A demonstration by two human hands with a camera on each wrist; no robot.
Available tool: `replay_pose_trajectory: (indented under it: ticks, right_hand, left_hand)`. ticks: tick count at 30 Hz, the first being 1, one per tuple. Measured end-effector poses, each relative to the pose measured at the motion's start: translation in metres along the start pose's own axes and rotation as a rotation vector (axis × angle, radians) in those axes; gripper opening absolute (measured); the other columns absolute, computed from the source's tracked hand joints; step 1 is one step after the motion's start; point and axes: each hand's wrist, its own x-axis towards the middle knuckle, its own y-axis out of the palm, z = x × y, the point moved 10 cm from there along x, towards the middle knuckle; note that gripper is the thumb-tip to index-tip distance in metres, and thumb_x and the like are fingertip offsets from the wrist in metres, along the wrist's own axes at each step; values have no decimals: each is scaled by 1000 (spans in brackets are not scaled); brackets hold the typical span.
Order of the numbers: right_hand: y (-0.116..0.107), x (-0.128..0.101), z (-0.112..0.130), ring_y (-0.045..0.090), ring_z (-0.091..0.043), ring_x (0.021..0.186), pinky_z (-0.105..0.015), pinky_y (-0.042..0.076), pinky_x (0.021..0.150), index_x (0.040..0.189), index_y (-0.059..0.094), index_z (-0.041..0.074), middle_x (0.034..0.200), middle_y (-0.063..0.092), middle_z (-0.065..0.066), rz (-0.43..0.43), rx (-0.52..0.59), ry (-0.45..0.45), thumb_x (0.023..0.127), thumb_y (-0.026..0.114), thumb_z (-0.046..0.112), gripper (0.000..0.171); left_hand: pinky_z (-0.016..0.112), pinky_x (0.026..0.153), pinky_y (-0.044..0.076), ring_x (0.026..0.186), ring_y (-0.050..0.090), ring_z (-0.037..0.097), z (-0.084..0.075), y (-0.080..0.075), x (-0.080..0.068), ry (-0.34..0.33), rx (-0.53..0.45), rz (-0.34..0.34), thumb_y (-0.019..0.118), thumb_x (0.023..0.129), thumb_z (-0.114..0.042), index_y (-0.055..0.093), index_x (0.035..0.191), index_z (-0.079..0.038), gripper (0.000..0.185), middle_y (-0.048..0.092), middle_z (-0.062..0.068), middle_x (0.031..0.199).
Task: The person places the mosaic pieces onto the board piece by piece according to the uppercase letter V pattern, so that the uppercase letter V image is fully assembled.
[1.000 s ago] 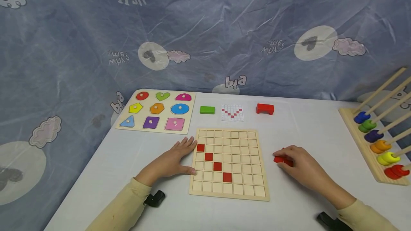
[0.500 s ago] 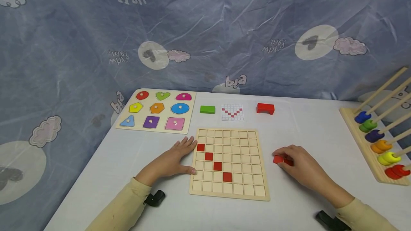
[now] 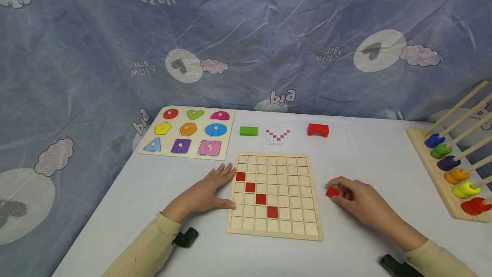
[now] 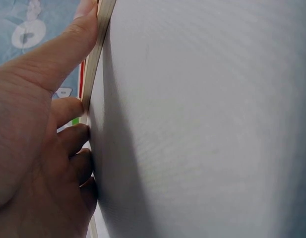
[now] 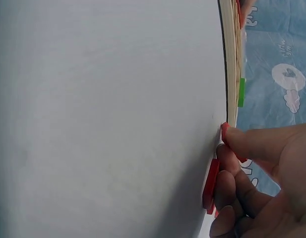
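Observation:
A wooden grid board lies flat in the head view, with several red square tiles set in a diagonal on its left half. My left hand rests along the board's left edge, fingers spread and thumb at the rim. To the right of the board, my right hand pinches a red tile between thumb and fingertips, low over the white table. In the right wrist view another red tile shows beside the curled fingers, and the palm side partly hides more red.
Behind the board lie a shape puzzle, a green block, a card with a red V pattern and a red arch block. A wooden bead stacker stands at the far right. A patterned cloth hangs behind the table.
My right fingers have shifted slightly, and the red tile at their tips has tilted and separated from the red behind it. The left hand and the board have stayed put.

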Motion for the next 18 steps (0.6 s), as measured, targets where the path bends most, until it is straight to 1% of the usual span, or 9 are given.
replay_pose_trajectory:
  ticks: [5, 10, 15, 18]
  right_hand:
    - [0, -1, -3, 49, -3, 65, -21, 43, 56, 112, 73, 22, 73, 54, 11, -13, 33, 4, 88, 76, 3, 30]
    - [-1, -1, -3, 49, -4, 66, -21, 43, 55, 112, 72, 18, 76, 54, 9, -24, 40, 17, 87, 79, 4, 29]
    - [-4, -1, 1, 50, -6, 67, -21, 42, 55, 112, 73, 20, 75, 56, 9, -40, 44, 22, 89, 76, 4, 28]
    - [-5, -1, 5, 50, -8, 69, -22, 43, 57, 114, 74, 20, 79, 59, 9, -36, 59, 27, 91, 75, 4, 29]
  left_hand:
    - [46, 127, 10, 157, 7, 26, 0, 0, 0, 2, -4, -1, 84, 78, -54, 31, 161, -16, 106, 20, 3, 169]
    - [47, 127, 10, 157, 7, 27, 0, 0, 0, 4, -6, -1, 84, 77, -54, 31, 161, -15, 106, 20, 3, 169]
    - [47, 127, 10, 157, 7, 27, -1, 0, 0, 13, -13, -2, 83, 78, -54, 31, 161, -15, 106, 20, 4, 169]
    - [47, 127, 10, 157, 7, 27, 0, 0, 0, 9, -10, -4, 83, 78, -54, 31, 161, -15, 106, 21, 3, 169]
